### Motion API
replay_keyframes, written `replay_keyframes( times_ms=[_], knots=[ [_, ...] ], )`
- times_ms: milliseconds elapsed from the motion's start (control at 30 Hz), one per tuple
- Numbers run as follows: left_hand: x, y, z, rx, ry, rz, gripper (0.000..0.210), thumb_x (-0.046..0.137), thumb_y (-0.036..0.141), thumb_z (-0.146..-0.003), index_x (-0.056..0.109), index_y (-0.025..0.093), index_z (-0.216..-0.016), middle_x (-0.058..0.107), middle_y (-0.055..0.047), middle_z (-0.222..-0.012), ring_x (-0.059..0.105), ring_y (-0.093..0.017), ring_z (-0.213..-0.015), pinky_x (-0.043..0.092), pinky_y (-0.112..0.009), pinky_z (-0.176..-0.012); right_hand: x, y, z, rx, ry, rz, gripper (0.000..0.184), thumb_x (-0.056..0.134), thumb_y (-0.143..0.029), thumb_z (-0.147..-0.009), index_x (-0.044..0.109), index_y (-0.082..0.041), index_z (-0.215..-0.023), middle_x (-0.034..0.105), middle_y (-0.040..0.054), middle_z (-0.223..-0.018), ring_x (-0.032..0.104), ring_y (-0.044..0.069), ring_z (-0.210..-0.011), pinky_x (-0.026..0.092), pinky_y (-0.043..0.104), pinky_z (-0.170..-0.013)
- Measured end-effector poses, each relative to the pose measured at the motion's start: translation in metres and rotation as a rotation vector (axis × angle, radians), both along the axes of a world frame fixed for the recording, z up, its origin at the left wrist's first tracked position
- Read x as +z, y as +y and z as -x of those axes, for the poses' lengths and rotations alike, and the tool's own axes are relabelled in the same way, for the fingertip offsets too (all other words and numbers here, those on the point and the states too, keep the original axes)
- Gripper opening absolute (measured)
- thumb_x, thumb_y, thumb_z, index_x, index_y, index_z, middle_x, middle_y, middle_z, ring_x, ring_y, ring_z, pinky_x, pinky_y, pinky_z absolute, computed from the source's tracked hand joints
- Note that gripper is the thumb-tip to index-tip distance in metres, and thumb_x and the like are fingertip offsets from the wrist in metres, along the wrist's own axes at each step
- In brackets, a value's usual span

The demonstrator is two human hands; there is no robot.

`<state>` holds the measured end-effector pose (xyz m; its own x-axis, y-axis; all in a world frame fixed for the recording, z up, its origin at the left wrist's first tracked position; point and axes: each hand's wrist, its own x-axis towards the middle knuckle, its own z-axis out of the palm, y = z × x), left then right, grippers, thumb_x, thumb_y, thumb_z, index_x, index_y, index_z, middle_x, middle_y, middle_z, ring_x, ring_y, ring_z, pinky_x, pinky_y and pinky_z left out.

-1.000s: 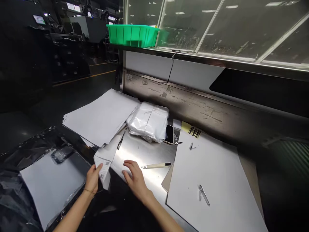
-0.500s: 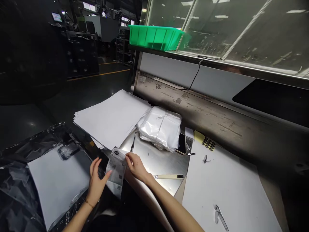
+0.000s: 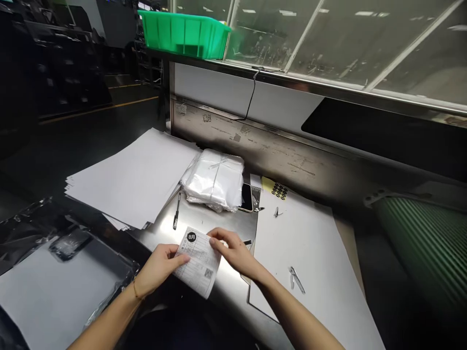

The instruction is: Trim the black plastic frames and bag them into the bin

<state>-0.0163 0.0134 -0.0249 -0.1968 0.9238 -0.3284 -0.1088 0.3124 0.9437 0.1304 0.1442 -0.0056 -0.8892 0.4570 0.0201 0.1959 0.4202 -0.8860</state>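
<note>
Between my two hands is a printed paper slip with a round black mark, table lines and a square code. My left hand pinches its left edge, thumb on top. My right hand grips its upper right corner between thumb and fingers. Beneath the slip is the bare metal bench top. A black pen lies just beyond my left hand. Near my right wrist, a cutter is mostly covered by the hand and arm.
A stack of white sheets lies left of tied clear plastic bags. A phone sits beside the bags. On the right sheet are nail clippers and black oval stickers. A green bin stands on the shelf.
The slip has moved right and up over the bench and now faces me. My left hand, spread beside it before, has closed on its edge. The view has turned right.
</note>
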Motion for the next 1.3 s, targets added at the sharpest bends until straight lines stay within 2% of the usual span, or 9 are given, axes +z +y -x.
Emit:
replay_keyframes(
  times_ms=[67, 133, 233, 300, 367, 700, 1033, 1167, 1300],
  knots=[
    [0.003, 0.003, -0.007, -0.082, 0.031, 0.031, 0.019, 0.056, 0.029, -0.067, 0.065, 0.012, -0.068, 0.059, 0.000, -0.058, 0.051, -0.015, -0.058, 0.038, -0.025, -0.056, 0.015, -0.003, -0.004, 0.035, 0.031, -0.141, 0.028, 0.043, -0.023, -0.080, 0.045, -0.016, -0.107, 0.048, 0.0086, -0.109, 0.042, 0.018, -0.100, 0.033, 0.032, -0.085],
    [0.007, 0.006, -0.012, -0.168, 0.072, 0.052, 0.015, 0.057, 0.025, -0.064, 0.063, 0.011, -0.059, 0.049, 0.004, -0.048, 0.040, -0.010, -0.049, 0.030, -0.023, -0.048, 0.029, -0.006, -0.001, 0.185, -0.019, -0.315, 0.032, 0.046, -0.022, -0.079, 0.046, -0.016, -0.110, 0.044, 0.0096, -0.115, 0.036, 0.019, -0.108, 0.028, 0.033, -0.090],
    [0.012, 0.010, -0.020, -0.252, 0.128, 0.074, 0.013, 0.055, 0.018, -0.062, 0.059, 0.012, -0.052, 0.035, 0.007, -0.046, 0.028, -0.008, -0.048, 0.020, -0.023, -0.045, 0.041, -0.006, 0.007, 0.422, -0.273, -0.397, 0.020, 0.050, -0.027, -0.077, 0.058, -0.013, -0.088, 0.058, 0.0081, -0.085, 0.050, 0.018, -0.081, 0.036, 0.030, -0.073],
    [0.015, 0.012, -0.023, -0.283, 0.144, 0.085, 0.011, 0.054, 0.019, -0.062, 0.057, 0.012, -0.053, 0.033, 0.007, -0.048, 0.026, -0.009, -0.050, 0.019, -0.023, -0.046, 0.042, -0.003, 0.011, 0.470, -0.373, -0.346, 0.019, 0.051, -0.030, -0.076, 0.060, -0.012, -0.078, 0.058, 0.0036, -0.065, 0.049, 0.013, -0.060, 0.036, 0.025, -0.057],
    [0.017, 0.013, -0.026, -0.305, 0.147, 0.092, 0.016, 0.052, 0.022, -0.064, 0.054, 0.014, -0.052, 0.031, 0.006, -0.050, 0.025, -0.009, -0.051, 0.018, -0.024, -0.046, 0.040, 0.000, 0.011, 0.465, -0.375, -0.300, 0.017, 0.051, -0.028, -0.075, 0.060, -0.013, -0.073, 0.056, 0.0005, -0.059, 0.045, 0.010, -0.053, 0.032, 0.021, -0.050],
    [0.008, 0.009, -0.031, -0.275, 0.203, 0.131, 0.030, 0.048, 0.025, -0.066, 0.032, 0.019, -0.042, 0.020, 0.007, -0.047, 0.017, -0.009, -0.048, 0.012, -0.026, -0.045, 0.024, 0.001, 0.004, 0.452, -0.302, -0.073, 0.015, 0.050, -0.020, -0.072, 0.053, -0.015, -0.058, 0.044, -0.0050, -0.050, 0.038, 0.007, -0.050, 0.027, 0.020, -0.047],
    [0.016, 0.010, -0.043, -0.114, 0.296, 0.108, 0.031, 0.048, 0.037, -0.069, 0.039, 0.018, -0.047, 0.024, 0.006, -0.050, 0.022, -0.010, -0.049, 0.018, -0.025, -0.045, 0.005, 0.006, 0.004, 0.340, -0.242, 0.323, 0.018, 0.043, -0.017, -0.071, 0.048, -0.014, -0.055, 0.044, -0.0051, -0.052, 0.036, 0.005, -0.050, 0.029, 0.018, -0.048],
    [0.015, 0.008, -0.044, -0.081, 0.337, 0.091, 0.033, 0.049, 0.038, -0.069, 0.041, 0.017, -0.045, 0.025, 0.006, -0.049, 0.023, -0.010, -0.048, 0.019, -0.024, -0.045, -0.001, 0.003, 0.006, 0.306, -0.238, 0.418, 0.016, 0.044, -0.018, -0.069, 0.048, -0.014, -0.054, 0.043, -0.0051, -0.051, 0.035, 0.005, -0.049, 0.028, 0.018, -0.047],
    [0.018, 0.004, -0.044, -0.033, 0.371, 0.059, 0.033, 0.049, 0.039, -0.070, 0.052, 0.015, -0.047, 0.036, 0.005, -0.047, 0.030, -0.011, -0.049, 0.023, -0.023, -0.046, -0.002, 0.001, 0.009, 0.260, -0.252, 0.468, 0.019, 0.046, -0.020, -0.069, 0.046, -0.015, -0.051, 0.038, -0.0065, -0.047, 0.030, 0.005, -0.044, 0.024, 0.018, -0.043]
  ],
)
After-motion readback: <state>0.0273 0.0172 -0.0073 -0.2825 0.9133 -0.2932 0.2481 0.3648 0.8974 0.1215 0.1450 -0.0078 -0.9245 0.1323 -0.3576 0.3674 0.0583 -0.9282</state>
